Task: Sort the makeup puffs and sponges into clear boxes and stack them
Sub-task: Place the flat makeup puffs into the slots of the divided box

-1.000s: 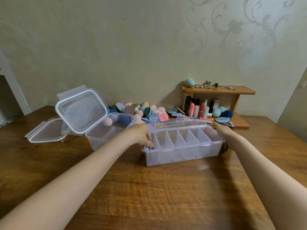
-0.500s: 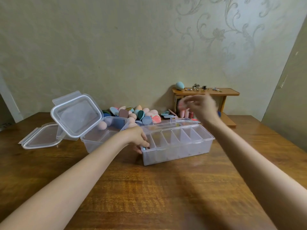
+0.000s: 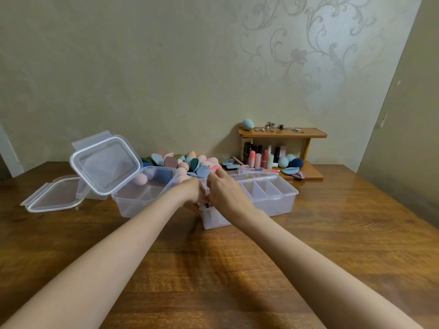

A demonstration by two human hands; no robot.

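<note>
The divided clear box (image 3: 268,198) sits mid-table, touching the open box (image 3: 145,198) on its left. Both hands meet over its left end: left hand (image 3: 193,193) grips the corner; right hand (image 3: 225,193) has curled fingers, its hold unclear. Puffs (image 3: 190,162) are heaped behind; bare table (image 3: 213,269) spreads in front.

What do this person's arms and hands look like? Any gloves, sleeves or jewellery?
Both arms are bare along all that shows, with no sleeves in view. The left hand and right hand wear no gloves. No watch, bracelet or ring is visible, though some fingers are hidden.
</note>
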